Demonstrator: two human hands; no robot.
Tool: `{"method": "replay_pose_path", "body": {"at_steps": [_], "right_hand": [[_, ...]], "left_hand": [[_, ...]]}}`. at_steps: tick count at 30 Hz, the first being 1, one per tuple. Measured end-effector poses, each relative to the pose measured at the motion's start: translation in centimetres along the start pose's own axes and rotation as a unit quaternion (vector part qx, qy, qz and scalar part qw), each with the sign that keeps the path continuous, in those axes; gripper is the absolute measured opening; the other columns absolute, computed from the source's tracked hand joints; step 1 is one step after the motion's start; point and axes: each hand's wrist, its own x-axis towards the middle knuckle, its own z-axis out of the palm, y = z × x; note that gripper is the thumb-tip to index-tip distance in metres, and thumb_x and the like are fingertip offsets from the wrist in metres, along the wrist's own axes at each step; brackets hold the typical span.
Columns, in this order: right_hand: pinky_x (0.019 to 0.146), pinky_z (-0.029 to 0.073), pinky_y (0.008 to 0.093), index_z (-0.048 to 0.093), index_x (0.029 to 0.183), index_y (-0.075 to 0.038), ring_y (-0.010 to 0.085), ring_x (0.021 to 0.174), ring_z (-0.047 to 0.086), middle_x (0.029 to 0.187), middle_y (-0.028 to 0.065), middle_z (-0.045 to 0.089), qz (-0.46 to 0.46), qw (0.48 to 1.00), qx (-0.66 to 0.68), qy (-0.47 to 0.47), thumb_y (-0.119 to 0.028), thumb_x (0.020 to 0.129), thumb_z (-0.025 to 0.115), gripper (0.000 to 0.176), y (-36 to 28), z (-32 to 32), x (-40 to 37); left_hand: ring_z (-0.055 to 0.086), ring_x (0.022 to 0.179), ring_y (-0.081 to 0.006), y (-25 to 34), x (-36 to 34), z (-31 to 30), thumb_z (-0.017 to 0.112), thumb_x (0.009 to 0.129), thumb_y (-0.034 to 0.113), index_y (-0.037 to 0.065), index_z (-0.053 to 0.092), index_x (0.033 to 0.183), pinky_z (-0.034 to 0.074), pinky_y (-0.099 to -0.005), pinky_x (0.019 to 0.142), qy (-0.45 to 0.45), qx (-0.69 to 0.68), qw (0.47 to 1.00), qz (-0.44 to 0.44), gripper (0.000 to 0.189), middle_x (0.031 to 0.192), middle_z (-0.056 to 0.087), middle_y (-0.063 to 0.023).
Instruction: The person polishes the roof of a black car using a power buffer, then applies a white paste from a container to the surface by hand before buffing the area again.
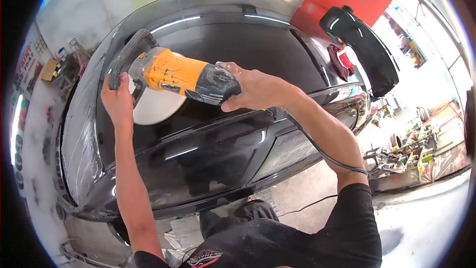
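Observation:
A yellow and black polisher [176, 73] lies across my view, over the glossy black roof of a car [248, 52]. Beneath its head shows a round white pad [159, 108], which appears to rest on the roof; the contact itself is partly hidden. My left hand [119, 100] is closed around the black loop handle [131, 52] at the head end. Around the rear of the black body wraps my right hand [258, 88], thumb below and fingers above. A dark power cord [317, 149] runs from the tool along my right forearm.
A black car panel [359, 44] stands at the far right, near a dark red cloth [341, 64]. Tools and parts clutter the floor area [411, 141] at right. Plastic film [82, 154] covers the car's left end. A cardboard box [49, 69] sits at far left.

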Motion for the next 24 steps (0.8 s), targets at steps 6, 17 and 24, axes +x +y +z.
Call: {"method": "replay_pose_path", "body": {"at_steps": [6,17,24], "right_hand": [[0.098,0.050,0.0359,0.030,0.158,-0.005,0.0286,0.108,0.065,0.124,0.0177,0.066,-0.111,0.991,0.001,0.072,-0.029,0.077,0.084,0.099,12.5,-4.0,-6.2],[0.057,0.048,0.0282,0.033,0.158,-0.004,0.0107,0.069,0.056,0.095,0.0042,0.064,0.142,0.962,0.174,0.155,-0.014,0.077,0.084,0.096,29.1,-11.0,-23.2],[0.077,0.053,0.0276,0.031,0.157,0.002,0.0147,0.094,0.062,0.114,0.0064,0.066,0.164,0.954,0.201,0.153,-0.030,0.075,0.092,0.106,29.0,-12.7,-23.8]], "left_hand": [[0.056,0.053,-0.0133,2.8,-5.6,11.3,0.070,0.094,0.017,-0.001,0.069,0.107,0.045,-0.0341,0.051,-0.043,0.015,0.998,0.054,0.023,0.067,0.064,-0.0050],[0.070,0.083,-0.0466,9.4,-18.4,35.7,0.073,0.087,0.011,-0.002,0.060,0.102,0.054,-0.0506,0.072,-0.168,-0.036,0.975,0.141,0.024,0.079,0.068,-0.0264],[0.069,0.084,-0.0473,10.1,-18.5,37.1,0.071,0.089,0.010,-0.001,0.059,0.098,0.054,-0.0522,0.072,-0.204,-0.066,0.972,0.095,0.019,0.080,0.068,-0.0272]]}}
